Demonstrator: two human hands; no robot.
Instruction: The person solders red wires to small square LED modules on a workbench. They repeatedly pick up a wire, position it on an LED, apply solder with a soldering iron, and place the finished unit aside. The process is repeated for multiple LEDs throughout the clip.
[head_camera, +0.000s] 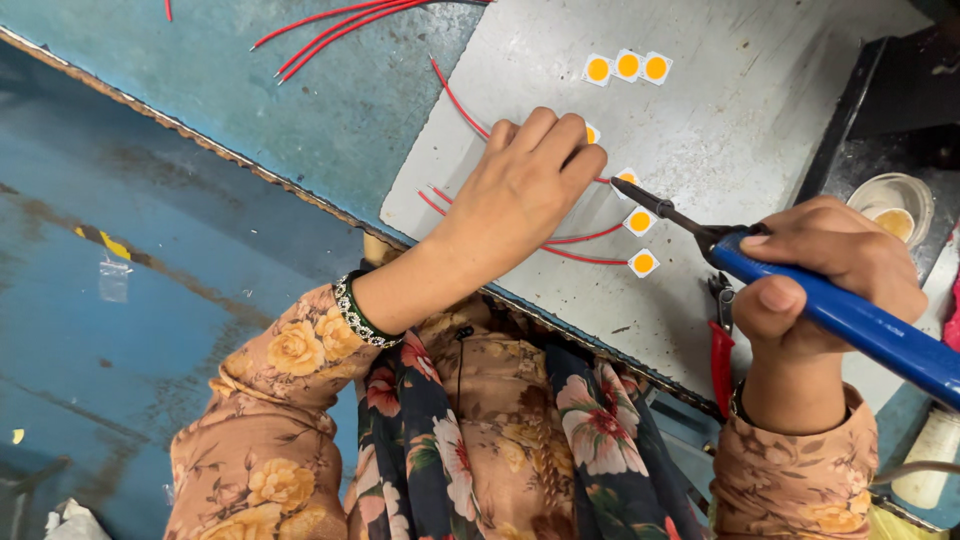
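Note:
My right hand (830, 275) grips a blue-handled soldering iron (840, 312), its dark tip (625, 187) touching a small white square chip with a yellow round centre (628, 177). My left hand (525, 185) presses down on a red wire (455, 100) beside that chip, fingers curled over it. Two more chips (640, 221) (644, 262) with red wires attached lie just below the tip. All sit on a grey board (720, 130).
Three joined chips (627, 67) lie at the board's far side. Loose red wires (330, 25) rest on the blue table (300, 100). Red-handled pliers (721, 350) lie near my right wrist. A small round dish (893, 208) stands at right.

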